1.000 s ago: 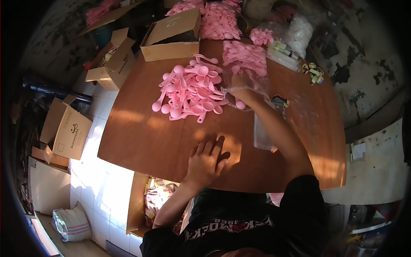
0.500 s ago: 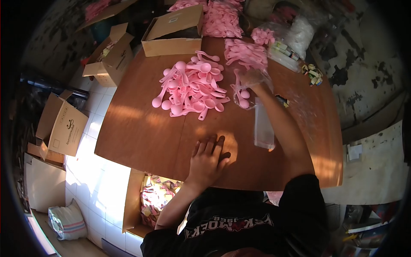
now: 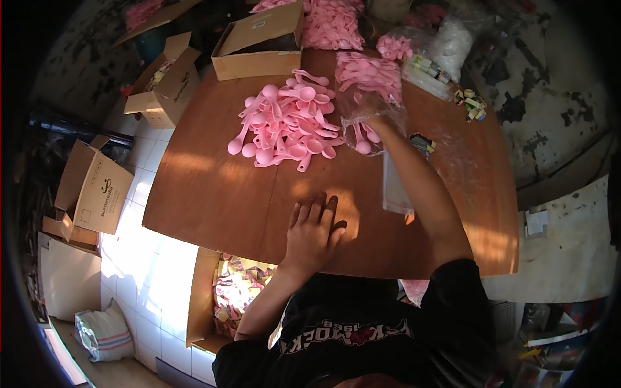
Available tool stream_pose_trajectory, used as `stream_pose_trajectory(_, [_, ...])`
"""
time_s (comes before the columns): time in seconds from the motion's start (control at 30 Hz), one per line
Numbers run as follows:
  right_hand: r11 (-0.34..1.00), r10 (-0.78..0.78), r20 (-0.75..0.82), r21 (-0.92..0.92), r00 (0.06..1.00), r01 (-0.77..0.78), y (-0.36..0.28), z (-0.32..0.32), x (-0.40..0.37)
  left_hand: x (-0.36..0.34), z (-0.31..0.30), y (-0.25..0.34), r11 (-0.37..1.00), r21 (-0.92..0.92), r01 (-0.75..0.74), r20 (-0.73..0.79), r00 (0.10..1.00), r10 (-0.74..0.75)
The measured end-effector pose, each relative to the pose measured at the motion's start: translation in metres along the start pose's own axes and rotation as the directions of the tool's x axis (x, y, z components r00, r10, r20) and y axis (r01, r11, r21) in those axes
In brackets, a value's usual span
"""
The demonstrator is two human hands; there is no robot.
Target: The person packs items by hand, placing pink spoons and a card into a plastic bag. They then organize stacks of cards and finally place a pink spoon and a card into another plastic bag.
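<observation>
My left hand (image 3: 313, 227) lies palm down on the wooden table (image 3: 213, 200), fingers spread, holding nothing. My right hand (image 3: 374, 115) is at a clear plastic bag (image 3: 356, 111); the crinkled film and glare hide its fingers, so I cannot make out its grip. A few pink measuring spoons (image 3: 363, 147) show through the bag's near end. To the left of the bag is a loose heap of pink measuring spoons (image 3: 284, 126). Just beyond my right hand lies a packed bag of pink spoons (image 3: 369, 74).
An open cardboard box (image 3: 259, 61) stands at the table's far edge, beside more bagged pink spoons (image 3: 333, 26). A flat clear plastic sleeve (image 3: 396, 187) lies under my right forearm. Small packets (image 3: 471, 105) sit at the far right. A box of packets (image 3: 242, 284) stands below the near edge.
The view has tilted slightly, so the table things sit higher. My right hand has shifted a little left with the plastic bag, whose film now bunches nearer the heap. My left hand stays put.
</observation>
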State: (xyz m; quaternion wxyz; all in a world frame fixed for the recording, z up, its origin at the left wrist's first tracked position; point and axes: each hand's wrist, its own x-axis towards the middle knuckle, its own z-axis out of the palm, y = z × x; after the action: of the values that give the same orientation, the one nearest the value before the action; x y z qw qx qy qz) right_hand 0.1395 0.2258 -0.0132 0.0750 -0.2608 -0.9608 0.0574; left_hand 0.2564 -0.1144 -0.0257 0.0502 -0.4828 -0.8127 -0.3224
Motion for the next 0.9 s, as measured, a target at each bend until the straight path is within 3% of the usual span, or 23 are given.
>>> stream_pose_trajectory(0.27, [0.999,0.015,0.042,0.042,0.999,-0.017,0.010,-0.003,-0.007,-0.003,0.005,0.002,0.998,0.058,-0.016,-0.017,1.000,0.017])
stream_pose_trajectory(0.37, [0.998,0.010,0.040,-0.056,0.999,-0.007,0.018,0.000,0.001,-0.002,0.005,0.001,0.998,0.066,-0.015,-0.029,0.999,0.017])
stream_pose_trajectory(0.43, [0.983,0.026,0.070,0.181,0.997,-0.038,0.016,0.002,-0.012,-0.003,0.004,0.002,0.998,0.057,-0.002,-0.027,1.000,0.003])
stream_pose_trajectory(0.53, [0.856,0.034,0.117,0.509,0.993,-0.090,0.013,0.003,-0.033,-0.003,0.006,0.003,0.998,0.055,0.009,-0.026,1.000,-0.008])
stream_pose_trajectory(0.57, [0.856,0.035,0.115,0.509,0.993,-0.089,0.011,0.000,-0.037,-0.003,0.006,0.003,0.998,0.055,0.008,-0.027,1.000,-0.006])
stream_pose_trajectory(0.63, [0.874,0.017,0.387,0.443,0.922,-0.202,0.001,-0.014,-0.047,-0.003,0.006,0.003,0.997,0.074,0.005,-0.031,1.000,-0.003])
stream_pose_trajectory(0.7, [0.917,0.061,0.353,0.350,0.934,-0.192,-0.007,-0.013,-0.054,-0.003,0.007,0.003,0.997,0.076,0.005,-0.030,1.000,-0.003])
stream_pose_trajectory(0.8, [0.948,-0.003,0.309,0.304,0.951,-0.095,-0.012,-0.023,-0.062,-0.004,0.007,0.003,0.997,0.080,0.015,-0.015,1.000,-0.014])
stream_pose_trajectory(0.87, [0.940,-0.081,0.410,0.335,0.908,-0.067,-0.033,-0.070,-0.089,-0.005,0.007,0.000,0.996,0.089,0.032,-0.006,0.999,-0.032])
stream_pose_trajectory(0.9, [0.873,-0.233,0.387,0.487,0.892,0.017,-0.020,-0.057,-0.088,-0.006,0.008,-0.002,0.997,0.067,0.027,-0.007,1.000,-0.027])
